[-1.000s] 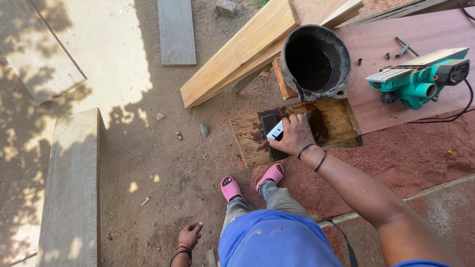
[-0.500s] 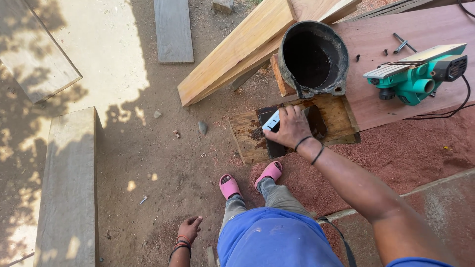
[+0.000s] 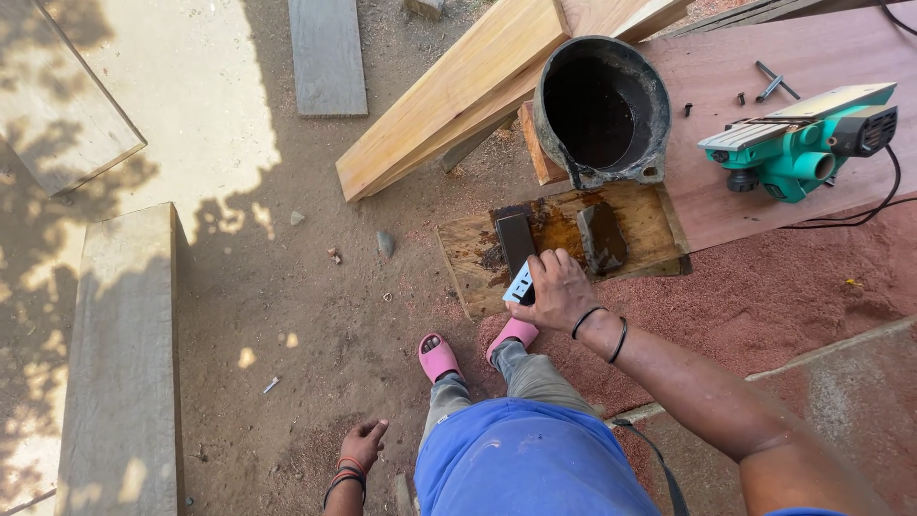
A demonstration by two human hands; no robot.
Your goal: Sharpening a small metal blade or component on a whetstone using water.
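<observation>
I see a small blade point(image 3: 521, 284) gripped in my right hand point(image 3: 559, 291), pressed at the near end of a dark sharpening stone point(image 3: 516, 244) on a wet wooden board point(image 3: 650, 225). A second stone point(image 3: 602, 237) lies beside it, a black bucket point(image 3: 602, 105) beyond. My left hand point(image 3: 361, 444) hangs loosely curled, empty, near pink sandals point(image 3: 437, 356).

On the bare dirt ground point(image 3: 287, 287) lies a stained square wooden board point(image 3: 650, 225); two dark rectangular stones point(image 3: 517, 244) rest on it, near its middle.
</observation>
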